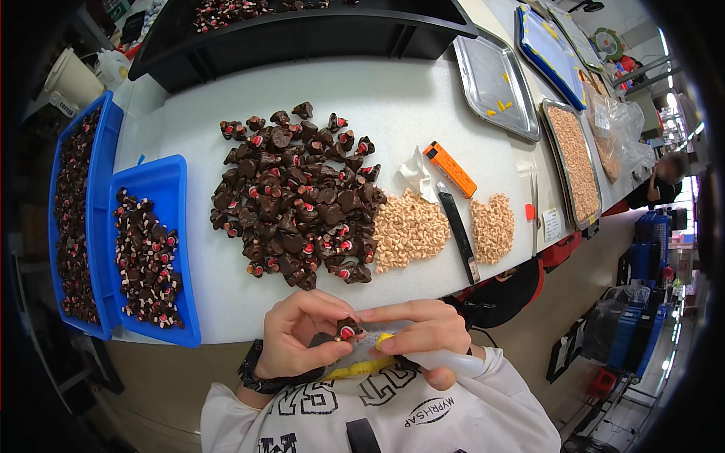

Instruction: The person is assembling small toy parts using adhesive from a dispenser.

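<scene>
Close to my body, my left hand [302, 332] pinches a small dark brown figure [347, 329] with a red and white part on it. My right hand [423, 330] is wrapped round a whitish squeeze bottle [457, 363], its yellow tip [384, 339] pointing towards the figure. I cannot tell whether the tip touches it. Beyond my hands, a heap of similar dark brown figures [287, 196] covers the middle of the white table. Against its right side lies a pile of small beige pieces [411, 232].
Right of the pile lie a black-handled cutter [455, 230], an orange box [451, 170] and a smaller beige pile [492, 226]. Blue trays [192, 321] of brown pieces stand left. A black bin [302, 47] is at the back, metal trays [521, 124] at the right.
</scene>
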The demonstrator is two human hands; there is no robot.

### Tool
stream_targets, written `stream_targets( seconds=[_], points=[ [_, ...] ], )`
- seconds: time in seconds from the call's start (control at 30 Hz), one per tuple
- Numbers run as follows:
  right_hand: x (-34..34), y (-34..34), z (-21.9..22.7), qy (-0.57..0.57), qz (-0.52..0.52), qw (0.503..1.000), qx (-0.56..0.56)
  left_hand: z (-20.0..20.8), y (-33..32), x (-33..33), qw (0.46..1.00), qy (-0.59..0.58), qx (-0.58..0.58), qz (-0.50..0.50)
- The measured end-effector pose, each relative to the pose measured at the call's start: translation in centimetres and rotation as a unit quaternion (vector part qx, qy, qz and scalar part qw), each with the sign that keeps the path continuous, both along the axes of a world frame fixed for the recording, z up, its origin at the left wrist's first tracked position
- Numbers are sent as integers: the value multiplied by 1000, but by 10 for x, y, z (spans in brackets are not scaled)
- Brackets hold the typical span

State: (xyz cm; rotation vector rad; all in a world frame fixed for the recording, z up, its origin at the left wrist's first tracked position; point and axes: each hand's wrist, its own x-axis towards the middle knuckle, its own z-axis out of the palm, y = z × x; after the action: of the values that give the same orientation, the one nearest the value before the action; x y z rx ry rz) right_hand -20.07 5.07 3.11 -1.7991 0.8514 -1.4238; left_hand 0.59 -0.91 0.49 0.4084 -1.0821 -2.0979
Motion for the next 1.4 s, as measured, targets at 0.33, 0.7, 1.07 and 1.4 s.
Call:
stream_targets(
  seconds=[0.33,0.7,1.07,1.4],
  points=[
    [4,2,-4,-36,-24,999,-29,0,0,0,1000,17,1,0],
    [3,0,3,7,-8,1000,7,-3,0,2,1000,8,-11,-1],
    [5,4,0,-18,-14,1000,6,-1,0,1,999,45,25,1],
    [12,3,-1,-95,-33,994,37,0,0,-1,1000,9,-14,14]
  ],
)
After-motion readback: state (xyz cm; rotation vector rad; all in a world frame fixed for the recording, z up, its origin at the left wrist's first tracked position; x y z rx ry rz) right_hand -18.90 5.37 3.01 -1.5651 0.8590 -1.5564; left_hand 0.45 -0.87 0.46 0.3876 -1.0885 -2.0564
